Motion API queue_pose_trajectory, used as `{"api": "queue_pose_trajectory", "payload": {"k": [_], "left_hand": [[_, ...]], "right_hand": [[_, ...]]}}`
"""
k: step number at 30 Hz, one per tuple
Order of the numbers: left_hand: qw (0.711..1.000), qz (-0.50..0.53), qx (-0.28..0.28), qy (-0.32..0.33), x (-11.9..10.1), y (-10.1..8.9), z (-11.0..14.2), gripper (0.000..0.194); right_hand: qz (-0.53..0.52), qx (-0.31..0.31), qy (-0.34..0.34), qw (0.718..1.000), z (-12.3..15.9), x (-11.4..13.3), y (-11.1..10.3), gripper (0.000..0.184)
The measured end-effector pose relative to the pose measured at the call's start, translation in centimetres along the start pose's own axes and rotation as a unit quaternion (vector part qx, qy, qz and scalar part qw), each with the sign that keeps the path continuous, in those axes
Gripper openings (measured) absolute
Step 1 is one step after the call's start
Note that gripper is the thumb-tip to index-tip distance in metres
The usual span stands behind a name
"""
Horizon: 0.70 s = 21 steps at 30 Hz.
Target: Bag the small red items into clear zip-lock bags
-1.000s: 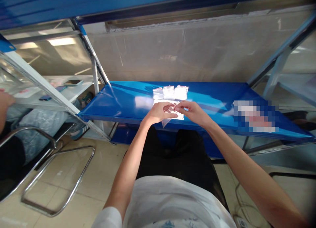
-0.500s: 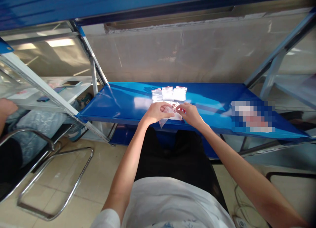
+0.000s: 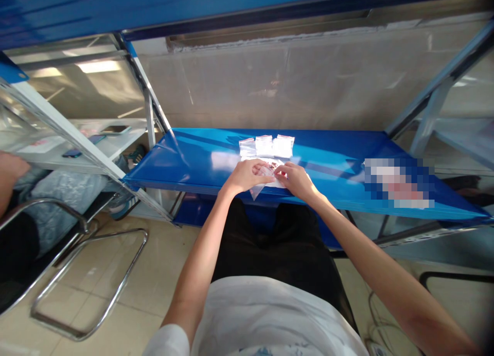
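Note:
My left hand (image 3: 245, 177) is closed on a small clear zip bag (image 3: 256, 191), whose corner hangs below the fingers near the table's front edge. Close beside it, my right hand (image 3: 296, 181) has its fingertips pinched together at the bag; whatever they hold is too small to make out. Small reddish-brown bits (image 3: 274, 164) lie between and behind the hands on a white sheet (image 3: 247, 160), largely covered by my hands. Just beyond it three clear zip bags lie in a row: a left one (image 3: 247, 148), a middle one (image 3: 264, 146) and a right one (image 3: 283, 146).
The blue tabletop (image 3: 185, 160) sits under a blue upper shelf (image 3: 247, 11), between metal posts. A blurred-out patch (image 3: 401, 183) covers something at the right end. Another person's hand (image 3: 13, 168) and a metal-framed chair (image 3: 88, 284) are at left.
My right hand has moved slightly left and down, closer to the bag in my left hand, and its fingers have drawn together. The whole view has shifted a little.

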<state>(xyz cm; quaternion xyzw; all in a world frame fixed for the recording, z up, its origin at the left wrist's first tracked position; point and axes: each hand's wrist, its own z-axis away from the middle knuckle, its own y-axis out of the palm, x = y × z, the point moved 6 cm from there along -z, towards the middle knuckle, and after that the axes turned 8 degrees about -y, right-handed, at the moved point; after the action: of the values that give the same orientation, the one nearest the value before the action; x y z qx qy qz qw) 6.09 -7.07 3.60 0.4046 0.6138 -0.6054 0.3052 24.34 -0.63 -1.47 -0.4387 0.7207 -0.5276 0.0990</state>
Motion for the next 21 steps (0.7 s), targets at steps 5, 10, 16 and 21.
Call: {"api": "queue_pose_trajectory", "payload": {"k": [5,10,16,21], "left_hand": [[1.0,-0.001,-0.002,-0.01,-0.1,0.0,0.1,0.06],[1.0,-0.015,0.001,-0.022,-0.3,0.1,0.3,0.062],[0.999,-0.006,0.025,-0.021,-0.9,0.6,0.4,0.059],[0.999,-0.018,0.008,-0.026,-1.0,0.1,0.5,0.063]], "right_hand": [[-0.055,-0.03,-0.002,0.998,-0.4,0.5,-1.4,0.018],[-0.185,-0.056,-0.005,0.981,-0.6,2.6,-3.9,0.023],[-0.237,-0.012,-0.032,0.971,-1.3,5.2,-5.2,0.028],[-0.2,-0.047,-0.017,0.979,-1.5,2.9,-5.7,0.026]]}}
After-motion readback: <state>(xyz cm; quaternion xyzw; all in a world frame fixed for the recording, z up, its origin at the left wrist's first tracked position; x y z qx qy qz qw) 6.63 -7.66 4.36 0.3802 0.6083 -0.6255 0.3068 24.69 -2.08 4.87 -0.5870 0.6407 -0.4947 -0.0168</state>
